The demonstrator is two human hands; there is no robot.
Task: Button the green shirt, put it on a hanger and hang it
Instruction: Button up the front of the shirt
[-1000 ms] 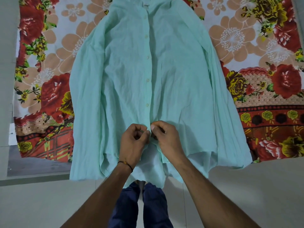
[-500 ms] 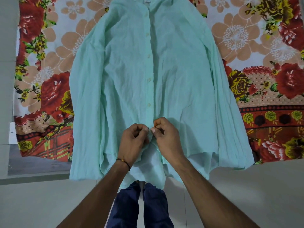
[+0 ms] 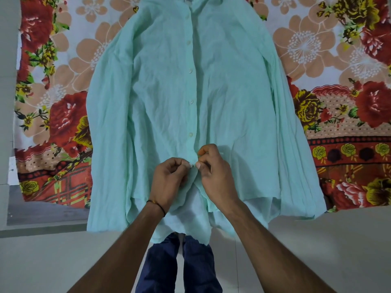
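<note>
The green shirt (image 3: 222,98) lies face up and spread flat on a flowered bedsheet (image 3: 63,98), its collar at twelve o'clock and its hem hanging over the near edge at six o'clock, above my dark blue trousers (image 3: 179,269). The cloth is a pale mint green, thin and creased, with both sleeves laid straight down along the body at nine and three o'clock. A row of small pale buttons (image 3: 191,134) runs down the middle placket, and four of them sit closed in a line from near the collar down towards my hands.

My left hand (image 3: 169,180) and my right hand (image 3: 213,172) meet on the placket just below the lowest closed button. On each hand the thumb and forefinger are pressed together, pinching the two front edges of the shirt around a small button between the tips; the other fingers are curled in. A dark thread band (image 3: 157,205) circles my left wrist. Below my hands the two fronts fall apart and show the paler inside of the cloth.

Compared with half a second ago, my hands sit in nearly the same place at the same button. My right fingers have lifted a little toward twelve o'clock, and the gap between the two thumbs is slightly wider.
</note>
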